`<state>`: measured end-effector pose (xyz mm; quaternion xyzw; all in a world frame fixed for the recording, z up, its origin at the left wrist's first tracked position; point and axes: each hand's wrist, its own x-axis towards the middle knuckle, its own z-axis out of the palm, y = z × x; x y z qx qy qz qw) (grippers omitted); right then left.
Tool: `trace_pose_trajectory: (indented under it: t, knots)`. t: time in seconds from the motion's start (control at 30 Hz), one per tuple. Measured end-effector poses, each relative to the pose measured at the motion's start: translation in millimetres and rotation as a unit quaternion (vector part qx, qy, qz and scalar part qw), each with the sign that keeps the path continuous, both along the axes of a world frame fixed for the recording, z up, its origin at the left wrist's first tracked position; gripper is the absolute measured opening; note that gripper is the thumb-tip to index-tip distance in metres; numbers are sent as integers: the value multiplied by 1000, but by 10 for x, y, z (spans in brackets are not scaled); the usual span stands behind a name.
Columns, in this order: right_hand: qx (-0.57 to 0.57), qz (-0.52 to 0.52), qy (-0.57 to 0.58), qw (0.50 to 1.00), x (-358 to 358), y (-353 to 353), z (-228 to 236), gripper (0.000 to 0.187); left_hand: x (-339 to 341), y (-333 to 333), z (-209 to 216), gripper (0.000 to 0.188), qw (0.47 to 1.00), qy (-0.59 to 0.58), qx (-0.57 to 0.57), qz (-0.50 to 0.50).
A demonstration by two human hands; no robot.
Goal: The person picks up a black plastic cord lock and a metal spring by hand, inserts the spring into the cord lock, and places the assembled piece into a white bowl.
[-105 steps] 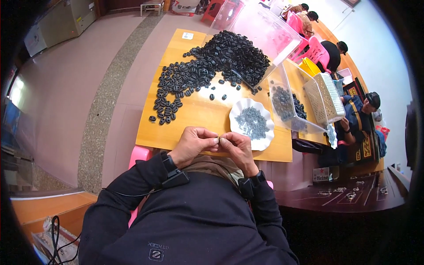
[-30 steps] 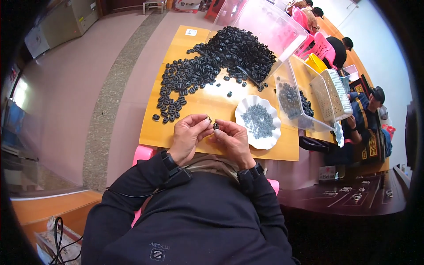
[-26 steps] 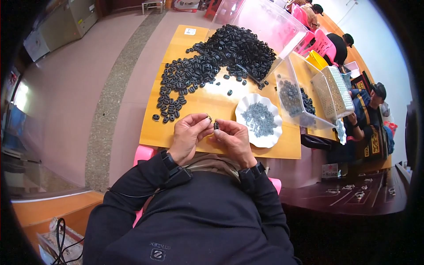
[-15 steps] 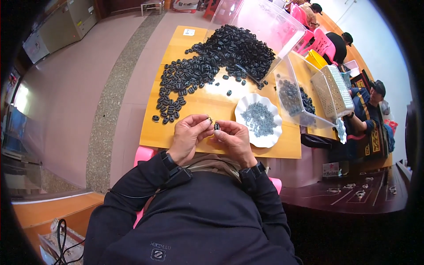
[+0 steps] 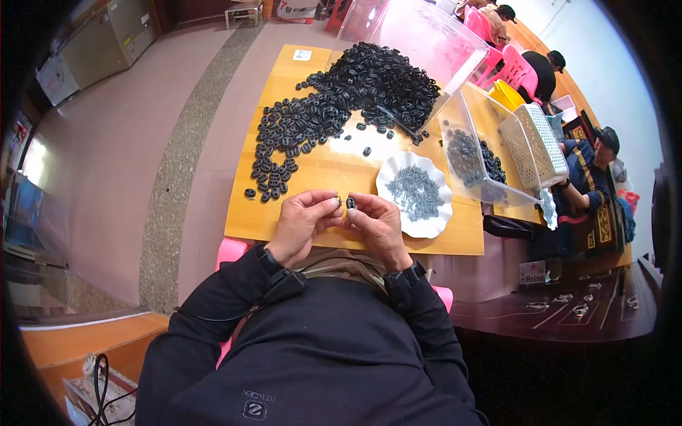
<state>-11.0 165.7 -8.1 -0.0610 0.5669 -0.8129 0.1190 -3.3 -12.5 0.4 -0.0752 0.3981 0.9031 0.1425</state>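
Over the table's near edge, my two hands are close together. My right hand (image 5: 381, 226) pinches a small black oval piece with holes (image 5: 350, 203) between thumb and fingertips. Just beside it, my left hand (image 5: 302, 226) is closed in a pinch on something tiny, too small to name. To the right of my right hand stands a white wavy-rimmed plate (image 5: 429, 228) holding many small grey pieces (image 5: 414, 192). Beyond my hands, a large heap of similar black oval pieces (image 5: 387, 82) spreads over the table and thins toward the left (image 5: 273, 170).
A clear plastic bin (image 5: 419, 28) lies at the heap's far side. Right of the plate, another clear bin (image 5: 490, 192) contains dark pieces, next to a perforated white basket (image 5: 536, 145) and a yellow bowl (image 5: 506, 94). A person (image 5: 593, 170) sits at the right; others are farther back.
Both hands remain in nearly the same place. The black oval piece in my right hand has turned slightly, showing its holes more, and my left fingertips have shifted a little.
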Motion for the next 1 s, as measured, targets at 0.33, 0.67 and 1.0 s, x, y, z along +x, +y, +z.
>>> trace_pose_trajectory:
  t: [0.33,0.67,1.0]
  knots:
    - [-17,-9,18,1000,20,8,5,27,17,-5,19,16,1000,-1,-30,-8]
    - [-13,-15,6,1000,19,-3,3,27,18,-15,33,17,999,-3,-36,-20]
    - [-20,-10,15,1000,26,4,10,26,30,-20,53,18,999,-5,-47,-27]
